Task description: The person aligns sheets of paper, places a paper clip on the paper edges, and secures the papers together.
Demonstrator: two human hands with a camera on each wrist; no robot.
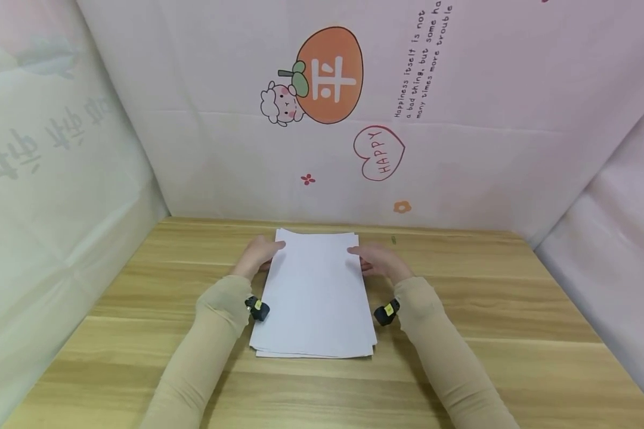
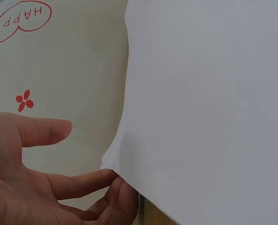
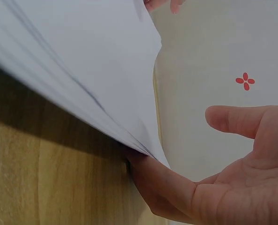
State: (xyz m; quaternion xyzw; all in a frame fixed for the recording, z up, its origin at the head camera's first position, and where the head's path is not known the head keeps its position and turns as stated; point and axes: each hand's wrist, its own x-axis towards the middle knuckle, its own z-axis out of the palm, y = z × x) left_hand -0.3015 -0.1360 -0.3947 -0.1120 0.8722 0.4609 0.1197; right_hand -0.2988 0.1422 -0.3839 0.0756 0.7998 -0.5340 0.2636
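A stack of white paper sheets [image 1: 318, 292] lies lengthwise in front of me, its edges slightly uneven and its far end bowed up at the corners. My left hand [image 1: 259, 255] is at the far left corner, its fingertips touching the paper's edge from the side and below. At the far right corner, the fingers of my right hand [image 1: 381, 261] reach under the stack's edge. Both wrist views show the thumbs raised apart from the sheets. Several sheet edges fan slightly along the side in the right wrist view.
The stack is on a wood-grain table [image 1: 515, 333]. A white printed cloth [image 1: 220, 161] hangs behind it, with more cloth at both sides. A small green mark [image 1: 393, 240] shows near the table's back edge. Each wrist carries a small black camera [image 1: 387, 311].
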